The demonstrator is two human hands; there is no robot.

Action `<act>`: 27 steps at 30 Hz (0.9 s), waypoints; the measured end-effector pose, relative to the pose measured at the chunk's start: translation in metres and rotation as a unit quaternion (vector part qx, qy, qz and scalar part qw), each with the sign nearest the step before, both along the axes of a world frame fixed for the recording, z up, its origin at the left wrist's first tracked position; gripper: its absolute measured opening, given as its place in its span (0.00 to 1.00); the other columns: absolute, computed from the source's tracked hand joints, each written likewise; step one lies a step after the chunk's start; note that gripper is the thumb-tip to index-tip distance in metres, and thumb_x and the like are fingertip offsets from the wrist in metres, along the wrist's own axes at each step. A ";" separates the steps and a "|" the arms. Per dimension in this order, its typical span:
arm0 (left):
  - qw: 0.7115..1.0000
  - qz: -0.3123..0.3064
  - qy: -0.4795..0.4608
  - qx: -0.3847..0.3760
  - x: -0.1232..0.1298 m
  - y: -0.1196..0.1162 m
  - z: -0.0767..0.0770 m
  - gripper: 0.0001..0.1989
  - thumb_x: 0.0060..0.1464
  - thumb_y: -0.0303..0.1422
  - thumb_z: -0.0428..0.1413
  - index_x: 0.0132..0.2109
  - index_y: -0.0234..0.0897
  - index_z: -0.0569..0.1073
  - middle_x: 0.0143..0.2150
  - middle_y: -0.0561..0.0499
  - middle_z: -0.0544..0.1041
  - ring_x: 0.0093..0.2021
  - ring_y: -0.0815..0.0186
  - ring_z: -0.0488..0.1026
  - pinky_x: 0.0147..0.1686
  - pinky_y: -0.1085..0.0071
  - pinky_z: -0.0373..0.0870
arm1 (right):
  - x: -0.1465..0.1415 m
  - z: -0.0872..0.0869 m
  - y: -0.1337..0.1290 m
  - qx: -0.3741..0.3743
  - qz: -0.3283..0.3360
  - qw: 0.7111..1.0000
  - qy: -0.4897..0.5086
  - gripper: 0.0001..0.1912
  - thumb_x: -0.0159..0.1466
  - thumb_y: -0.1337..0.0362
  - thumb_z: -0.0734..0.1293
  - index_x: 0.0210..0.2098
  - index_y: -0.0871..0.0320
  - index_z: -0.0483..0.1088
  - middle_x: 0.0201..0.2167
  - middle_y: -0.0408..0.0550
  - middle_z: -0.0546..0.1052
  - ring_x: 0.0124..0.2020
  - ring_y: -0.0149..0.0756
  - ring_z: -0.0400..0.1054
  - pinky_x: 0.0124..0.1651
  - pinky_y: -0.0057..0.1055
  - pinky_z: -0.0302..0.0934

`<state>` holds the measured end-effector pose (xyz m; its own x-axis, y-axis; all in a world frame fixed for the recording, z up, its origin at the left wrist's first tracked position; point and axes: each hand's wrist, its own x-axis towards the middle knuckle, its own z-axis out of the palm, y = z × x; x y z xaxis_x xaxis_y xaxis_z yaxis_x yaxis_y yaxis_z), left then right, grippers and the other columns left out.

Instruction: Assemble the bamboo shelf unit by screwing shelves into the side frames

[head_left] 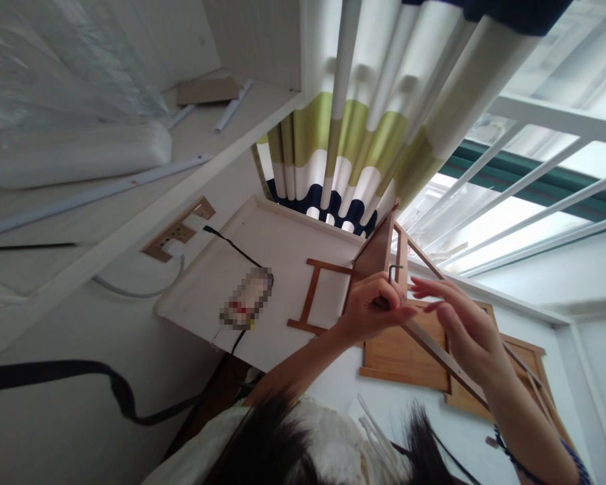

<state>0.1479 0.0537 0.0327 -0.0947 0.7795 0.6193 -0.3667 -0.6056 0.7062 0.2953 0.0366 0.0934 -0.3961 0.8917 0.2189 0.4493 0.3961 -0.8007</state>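
Near the middle right, my left hand (376, 303) is closed, with a dark, bent hex key (390, 275) sticking up from behind its curled fingers. What else lies inside the fist is hidden. Just right of it, my right hand (467, 333) has its fingers apart and bent toward the key, holding nothing I can see. Behind both hands stands a wooden frame (384, 242) with a brown panel and slim rails. One long rail (437, 357) slants down behind the right hand.
On the white table (192, 303) are a pixelated object (247, 300) with a black cord, and a small wooden frame piece (310, 293). Wooden panels (407, 347) lie beyond my hands. A shelf (252, 135) at left holds plastic wrap; striped curtains (353, 135) hang by the window.
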 end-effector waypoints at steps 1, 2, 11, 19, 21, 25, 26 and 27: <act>1.000 -0.004 -0.001 0.003 -0.001 0.000 0.001 0.14 0.45 0.31 0.60 0.23 0.35 0.60 0.24 0.55 0.66 0.24 0.75 0.67 0.26 0.74 0.67 | -0.006 0.005 0.006 0.010 0.005 1.000 -0.009 0.15 0.65 0.59 0.55 0.49 0.52 0.65 0.46 0.48 0.66 0.46 0.33 0.62 0.45 0.28 0.59; 1.000 -0.007 -0.003 0.007 -0.001 0.001 0.002 0.14 0.45 0.31 0.60 0.23 0.35 0.61 0.24 0.55 0.66 0.25 0.75 0.67 0.26 0.74 0.67 | -0.013 0.010 0.013 0.012 0.014 1.000 -0.015 0.14 0.65 0.59 0.55 0.47 0.52 0.66 0.46 0.47 0.66 0.47 0.33 0.61 0.47 0.29 0.58; 0.998 0.048 0.012 0.029 -0.004 0.004 0.002 0.16 0.43 0.34 0.60 0.20 0.35 0.60 0.18 0.57 0.65 0.21 0.75 0.63 0.24 0.75 0.66 | -0.057 0.043 0.040 -0.084 0.089 0.992 -0.033 0.12 0.60 0.57 0.63 0.33 0.60 0.71 0.28 0.44 0.72 0.28 0.26 0.65 0.30 0.23 0.60; 0.997 -0.043 -0.068 0.011 -0.001 0.003 0.000 0.22 0.40 0.37 0.63 0.43 0.41 0.65 0.23 0.59 0.65 0.23 0.76 0.66 0.25 0.78 0.66 | -0.047 0.056 0.023 0.035 -0.099 0.980 0.169 0.03 0.60 0.64 0.64 0.32 0.57 0.69 0.23 0.40 0.71 0.23 0.26 0.65 0.28 0.25 0.62; 0.995 -0.045 -0.091 0.024 0.000 0.005 0.003 0.29 0.38 0.38 0.63 0.48 0.43 0.62 0.21 0.61 0.64 0.22 0.76 0.65 0.28 0.77 0.68 | -0.037 0.059 0.014 0.066 -0.112 0.984 0.125 0.03 0.60 0.65 0.64 0.34 0.55 0.69 0.24 0.40 0.69 0.21 0.25 0.63 0.25 0.24 0.61; 0.994 -0.048 -0.090 0.045 0.000 0.007 0.004 0.31 0.36 0.40 0.64 0.47 0.42 0.62 0.22 0.61 0.65 0.23 0.75 0.66 0.31 0.76 0.69 | -0.021 0.054 -0.005 0.099 -0.054 0.988 -0.109 0.08 0.62 0.67 0.59 0.38 0.55 0.68 0.27 0.44 0.66 0.26 0.26 0.60 0.26 0.25 0.56; 0.994 -0.047 -0.088 0.050 -0.001 0.007 0.003 0.30 0.36 0.40 0.64 0.46 0.41 0.62 0.23 0.60 0.65 0.23 0.75 0.66 0.31 0.75 0.70 | -0.019 0.051 -0.010 0.094 -0.029 0.984 -0.146 0.10 0.63 0.67 0.58 0.41 0.55 0.68 0.28 0.45 0.65 0.27 0.27 0.60 0.28 0.26 0.56; 0.994 -0.044 -0.084 0.053 -0.001 0.007 0.001 0.28 0.37 0.40 0.64 0.45 0.40 0.63 0.23 0.59 0.65 0.24 0.75 0.67 0.32 0.74 0.70 | -0.017 0.049 -0.013 0.089 -0.008 0.982 -0.164 0.11 0.63 0.68 0.56 0.43 0.55 0.66 0.29 0.46 0.65 0.29 0.28 0.61 0.30 0.27 0.56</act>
